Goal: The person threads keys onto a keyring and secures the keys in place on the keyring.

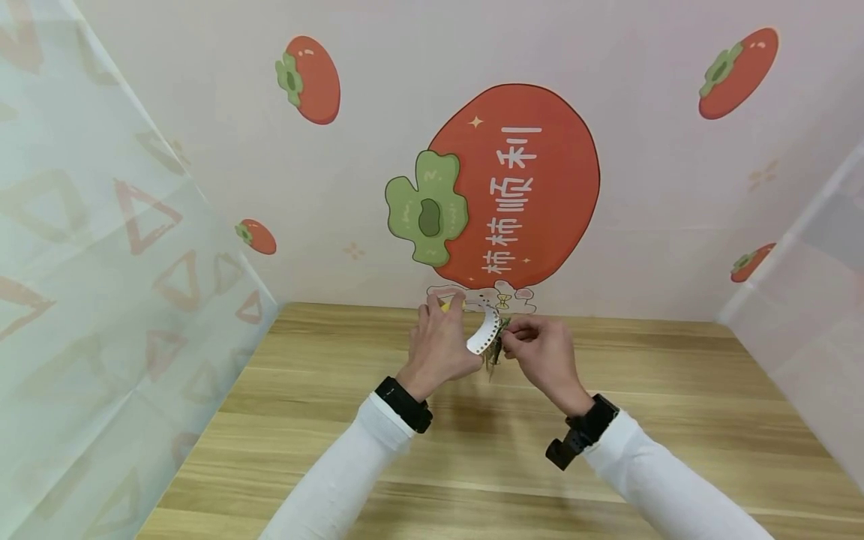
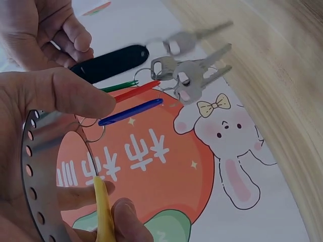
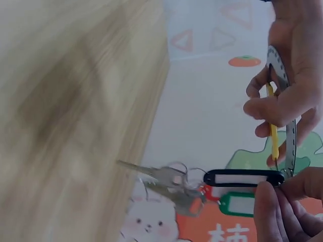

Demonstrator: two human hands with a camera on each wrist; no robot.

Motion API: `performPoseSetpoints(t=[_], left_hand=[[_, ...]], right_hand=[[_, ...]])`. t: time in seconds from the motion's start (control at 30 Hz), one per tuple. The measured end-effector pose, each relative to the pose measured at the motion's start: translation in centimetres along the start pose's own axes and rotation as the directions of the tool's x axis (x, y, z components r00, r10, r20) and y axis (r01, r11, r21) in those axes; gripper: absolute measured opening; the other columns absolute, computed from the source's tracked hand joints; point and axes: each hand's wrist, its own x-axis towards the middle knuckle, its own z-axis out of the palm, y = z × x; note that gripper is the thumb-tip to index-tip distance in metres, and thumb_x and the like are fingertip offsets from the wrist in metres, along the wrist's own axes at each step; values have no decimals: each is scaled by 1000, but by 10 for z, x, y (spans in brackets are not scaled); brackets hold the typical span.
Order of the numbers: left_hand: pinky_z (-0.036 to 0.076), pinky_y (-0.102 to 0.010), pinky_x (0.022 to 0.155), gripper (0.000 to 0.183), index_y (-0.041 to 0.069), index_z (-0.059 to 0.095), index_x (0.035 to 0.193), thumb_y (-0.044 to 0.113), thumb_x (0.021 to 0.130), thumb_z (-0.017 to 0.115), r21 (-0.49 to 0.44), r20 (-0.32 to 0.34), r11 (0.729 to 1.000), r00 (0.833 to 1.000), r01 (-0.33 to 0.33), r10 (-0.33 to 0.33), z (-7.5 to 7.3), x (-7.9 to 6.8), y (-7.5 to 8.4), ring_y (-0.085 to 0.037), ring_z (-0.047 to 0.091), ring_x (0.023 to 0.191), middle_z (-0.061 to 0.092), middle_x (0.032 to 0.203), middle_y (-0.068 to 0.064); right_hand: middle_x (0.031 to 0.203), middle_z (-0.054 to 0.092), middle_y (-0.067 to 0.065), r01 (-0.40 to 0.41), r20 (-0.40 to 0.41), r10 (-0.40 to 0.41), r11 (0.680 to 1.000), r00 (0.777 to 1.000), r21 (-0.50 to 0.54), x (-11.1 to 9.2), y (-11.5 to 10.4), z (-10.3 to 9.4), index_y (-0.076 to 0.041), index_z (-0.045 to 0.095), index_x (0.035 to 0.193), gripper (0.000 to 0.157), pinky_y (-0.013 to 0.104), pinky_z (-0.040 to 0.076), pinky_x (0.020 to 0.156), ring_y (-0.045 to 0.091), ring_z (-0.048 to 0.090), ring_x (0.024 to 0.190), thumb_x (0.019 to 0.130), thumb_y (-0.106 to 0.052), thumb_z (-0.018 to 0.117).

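My left hand (image 1: 442, 341) grips a white curved band (image 1: 484, 334) with a row of holes along its edge. A slim yellow piece (image 2: 103, 209) lies by its fingers on the inner side of the curve. Close on the right, my right hand (image 1: 543, 356) pinches the end of a black key tag (image 3: 245, 177) beside the band. Green (image 3: 239, 204), red (image 2: 139, 92) and blue (image 2: 132, 112) tags hang near the black one. Several silver keys (image 2: 189, 80) dangle from the tags by small rings. In the head view the hands partly hide the tags.
Below the hands lies a wooden table (image 1: 432, 480). Behind it stands a white backdrop (image 1: 378, 97) printed with a large red persimmon (image 1: 560, 180) and a rabbit. Patterned white sheets (image 1: 81, 300) form the left and right sides.
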Motion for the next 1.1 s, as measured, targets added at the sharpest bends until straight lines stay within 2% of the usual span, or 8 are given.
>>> performPoseSetpoints(t=[0.13, 0.27, 0.5, 0.63, 0.73, 0.9, 1.0, 1.1], left_hand=[[50, -45, 63, 94, 8, 49, 147, 20, 62, 87, -10, 14, 1000, 1000, -5, 5, 0, 0, -1, -36, 50, 97, 46, 127, -26], [49, -44, 62, 94, 8, 49, 148, 18, 62, 86, -12, 43, 1000, 999, 2, -1, 0, 0, -2, -35, 49, 95, 46, 124, -25], [47, -42, 59, 94, 8, 47, 150, 17, 63, 83, -8, 87, 1000, 996, 6, -5, 0, -1, -3, -33, 48, 93, 46, 126, -25], [47, -41, 58, 94, 9, 47, 150, 16, 64, 82, -17, 107, 1000, 994, 6, -4, 0, -1, -3, -33, 48, 93, 44, 130, -26], [47, -41, 58, 94, 8, 47, 150, 15, 63, 83, -26, 105, 1000, 994, 12, -9, 0, 0, -3, -33, 47, 95, 43, 132, -27], [47, -41, 60, 95, 7, 47, 149, 17, 62, 86, -25, 72, 1000, 997, 4, -2, -1, 0, -2, -34, 48, 96, 44, 128, -26], [49, -43, 62, 95, 6, 48, 148, 20, 63, 88, -19, 54, 1000, 999, -3, 4, -1, 1, -2, -36, 49, 99, 44, 129, -26], [50, -44, 64, 96, 6, 47, 149, 22, 64, 89, -12, 43, 1000, 999, -2, 3, -2, 1, -2, -37, 49, 102, 43, 132, -27]], right_hand=[[73, 70, 7, 149, 12, -150, 969, 989, -197, 2, -2, -3, 1, 76, 83, 4, 30, 54, 59, 15, 65, 60, 84, 1, 72], [69, 68, 3, 240, 90, -222, 914, 971, -327, 6, -5, -6, -4, 76, 79, 6, 34, 52, 58, 13, 62, 59, 82, 1, 73], [64, 62, -4, 350, 255, -264, 847, 930, -400, 14, -15, -13, -7, 74, 76, 10, 27, 40, 50, 7, 50, 52, 83, 1, 73], [64, 58, -5, 392, 314, -275, 822, 909, -414, 17, -18, -14, -7, 73, 76, 11, 27, 35, 50, 8, 44, 52, 84, 1, 72], [68, 62, -3, 374, 312, -259, 835, 914, -403, 16, -17, -15, -5, 73, 81, 6, 27, 42, 52, 8, 50, 54, 85, 0, 74], [75, 70, 1, 245, 244, -164, 903, 956, -353, 12, -15, -15, -3, 74, 86, 3, 30, 55, 60, 10, 64, 64, 85, -3, 77], [75, 70, 2, 175, 205, -107, 921, 973, -348, 10, -14, -15, -3, 74, 85, 4, 32, 55, 60, 13, 66, 65, 86, -6, 76], [75, 70, 3, 139, 187, -77, 927, 979, -347, 8, -12, -16, -4, 74, 84, 7, 34, 54, 59, 15, 66, 65, 88, -9, 75]])
